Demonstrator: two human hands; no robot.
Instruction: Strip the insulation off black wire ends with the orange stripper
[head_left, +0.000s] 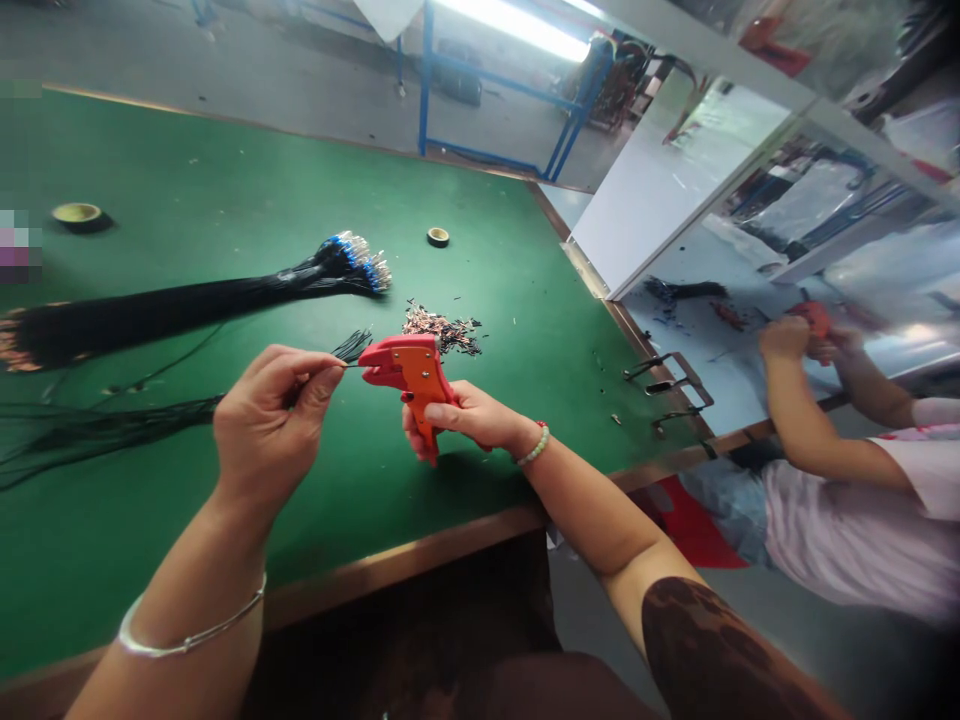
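1. Your left fingers (319, 390) pinched a wire (352, 364), which ran rightward from them to the stripper (415, 372).
2. Your right fingers (444, 414) were wrapped around the stripper.
3. Scraps (441, 328) lay just beyond your right fingers.

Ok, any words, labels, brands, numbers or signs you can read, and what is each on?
None can be read.
Pistol-shaped red-and-orange tool in the right hand: no legible marking.
Large yellowish ring-shaped roll and small ring-shaped roll on the flat green tabletop: no legible print.
Bundled thin black wires: too small to tell.
Background: too blurred.
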